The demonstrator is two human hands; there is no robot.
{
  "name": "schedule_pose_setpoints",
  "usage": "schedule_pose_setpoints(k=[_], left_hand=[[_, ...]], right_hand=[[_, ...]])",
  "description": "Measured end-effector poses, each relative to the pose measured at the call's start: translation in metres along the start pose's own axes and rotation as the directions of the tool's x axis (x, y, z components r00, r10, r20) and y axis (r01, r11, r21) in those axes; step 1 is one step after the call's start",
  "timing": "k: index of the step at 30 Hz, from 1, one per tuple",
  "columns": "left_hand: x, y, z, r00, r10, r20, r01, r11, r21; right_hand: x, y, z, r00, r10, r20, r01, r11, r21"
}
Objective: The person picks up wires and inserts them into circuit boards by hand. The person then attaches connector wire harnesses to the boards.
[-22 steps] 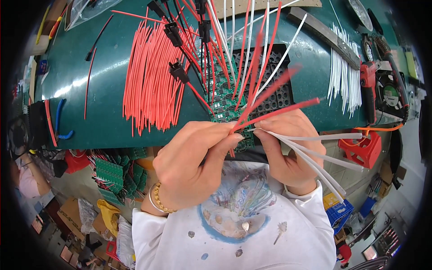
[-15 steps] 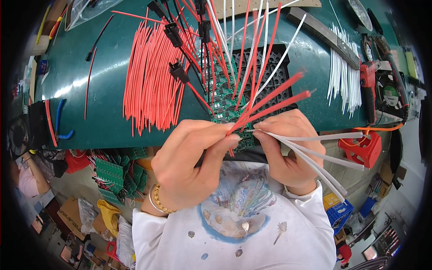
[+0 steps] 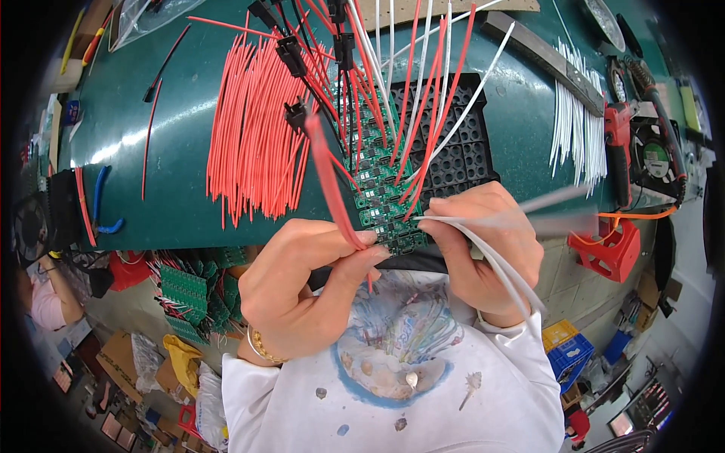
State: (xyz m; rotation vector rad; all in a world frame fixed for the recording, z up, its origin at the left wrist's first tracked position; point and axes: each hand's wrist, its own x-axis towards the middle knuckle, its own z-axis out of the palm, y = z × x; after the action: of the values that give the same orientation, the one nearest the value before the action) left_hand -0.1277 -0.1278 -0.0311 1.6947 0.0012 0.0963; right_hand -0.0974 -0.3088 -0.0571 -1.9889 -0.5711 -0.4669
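My left hand is closed in a pinch on red wires, which are smeared by motion and point up and left. To the right of it, my right hand pinches several white wires between thumb and forefinger; their free ends fan out to the right, partly blurred. One white tip reaches the edge of a green circuit board panel between the hands; whether it touches a pad I cannot tell. Red and white wires and black plug connectors rise from the panel's farther part.
Under the panel's right side lies a black perforated tray. A thick pile of red wires is on the green table at left. At right, a metal bar lies across white wires, near a red-handled tool and a small fan.
My left hand has moved left and slightly down, away from the panel, and its red wires have swung from right to left. My right hand moved slightly left, its white wires shifting.
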Motion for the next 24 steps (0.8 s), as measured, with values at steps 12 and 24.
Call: schedule_pose_setpoints(k=[12,24], left_hand=[[-0.005,-0.005,0.003,0.988,0.105,0.11,-0.124,0.975,0.185],[-0.006,-0.007,0.005,0.981,0.169,0.094,-0.186,0.96,0.209]], right_hand=[[-0.01,-0.007,-0.02,0.992,0.119,-0.046,-0.114,0.989,0.095],[-0.009,-0.007,-0.016,0.996,0.08,0.04,-0.082,0.996,0.047]])
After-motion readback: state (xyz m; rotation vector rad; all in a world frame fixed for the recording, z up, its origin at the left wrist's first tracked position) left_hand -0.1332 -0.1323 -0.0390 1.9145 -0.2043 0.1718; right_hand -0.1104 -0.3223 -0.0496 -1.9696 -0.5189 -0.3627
